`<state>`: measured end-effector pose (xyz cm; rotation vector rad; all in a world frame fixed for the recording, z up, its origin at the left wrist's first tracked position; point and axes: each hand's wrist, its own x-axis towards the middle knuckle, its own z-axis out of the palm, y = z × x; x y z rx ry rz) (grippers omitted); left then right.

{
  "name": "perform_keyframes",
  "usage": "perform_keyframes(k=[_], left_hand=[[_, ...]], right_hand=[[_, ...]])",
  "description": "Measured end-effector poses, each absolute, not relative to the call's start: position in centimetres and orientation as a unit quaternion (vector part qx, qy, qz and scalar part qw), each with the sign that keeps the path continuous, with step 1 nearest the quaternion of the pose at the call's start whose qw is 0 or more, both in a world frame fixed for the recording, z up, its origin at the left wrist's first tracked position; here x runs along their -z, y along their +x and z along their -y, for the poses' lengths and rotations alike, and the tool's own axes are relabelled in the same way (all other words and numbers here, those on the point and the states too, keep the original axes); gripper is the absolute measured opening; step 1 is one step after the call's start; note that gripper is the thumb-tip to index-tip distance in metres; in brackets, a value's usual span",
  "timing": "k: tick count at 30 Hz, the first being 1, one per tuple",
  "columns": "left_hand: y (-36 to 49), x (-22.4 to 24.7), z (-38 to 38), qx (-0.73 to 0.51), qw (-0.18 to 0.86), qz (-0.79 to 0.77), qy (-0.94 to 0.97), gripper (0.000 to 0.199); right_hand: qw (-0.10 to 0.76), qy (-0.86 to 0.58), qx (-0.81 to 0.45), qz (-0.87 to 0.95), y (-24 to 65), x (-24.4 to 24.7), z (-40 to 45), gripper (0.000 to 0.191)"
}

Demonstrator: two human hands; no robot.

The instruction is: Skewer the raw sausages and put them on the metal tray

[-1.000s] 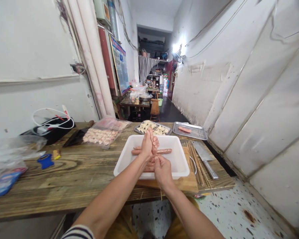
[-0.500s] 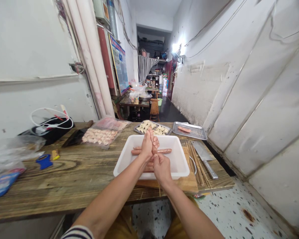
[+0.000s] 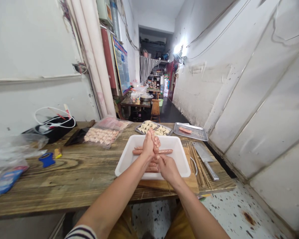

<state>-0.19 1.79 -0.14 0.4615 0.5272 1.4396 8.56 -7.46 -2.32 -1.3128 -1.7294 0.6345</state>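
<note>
At the left of the wooden table (image 3: 89, 176), a blue object (image 3: 47, 160) is lying just beside a yellow-and-brown item (image 3: 57, 153), while a clear bag of pale pink pieces (image 3: 103, 134) is resting near a black container (image 3: 55, 132) with a looped white cable (image 3: 49, 125). Farther back, a wooden seat (image 3: 155, 109) is standing near a light green bucket (image 3: 160, 102), and a fan (image 3: 178, 58) is jutting from the right-hand white wall (image 3: 199, 91).

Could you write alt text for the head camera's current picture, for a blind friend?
A person's left hand grips a sausage, the right hand pinching close to its near end, over a white tub of more sausages. A cleaver and thin sticks lie to the tub's right.
</note>
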Motion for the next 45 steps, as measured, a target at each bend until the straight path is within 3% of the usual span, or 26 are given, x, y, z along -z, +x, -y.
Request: perform_keyframes(k=[4, 11, 17, 30, 35, 41, 45], left_hand=[[-0.6, 0.1, -2.0, -0.657, 0.698, -0.203, 0.199, 0.037], [-0.4, -0.2, -1.8, -0.635, 0.714, -0.214, 0.203, 0.041], [-0.4, -0.7, -1.2, -0.624, 0.729, -0.201, 0.198, 0.042], [-0.2, -1.0, -0.9, -0.640, 0.732, -0.160, 0.170, 0.031], [-0.7, -0.9, -1.4, -0.645, 0.730, -0.173, 0.146, 0.033], [-1.0, -1.2, -1.4, -0.677, 0.704, -0.140, 0.164, 0.030], [-1.1, -1.5, -1.1, -0.663, 0.719, -0.143, 0.150, 0.032]], right_hand=[[0.337, -0.549, -0.179, 0.743, 9.2, 2.5, 9.7, 0.028], [0.351, -0.540, -0.190, 0.741, 8.9, 2.3, 10.0, 0.029], [0.304, -0.581, -0.122, 0.745, 8.5, 2.0, 9.5, 0.027], [0.465, -0.515, -0.157, 0.703, 7.0, 3.0, 8.5, 0.028], [0.455, -0.502, -0.268, 0.684, 7.6, 2.0, 7.5, 0.024], [0.437, -0.425, -0.542, 0.579, 7.9, 1.5, 8.1, 0.021], [0.480, -0.418, -0.540, 0.551, 7.7, 1.6, 8.7, 0.030]])
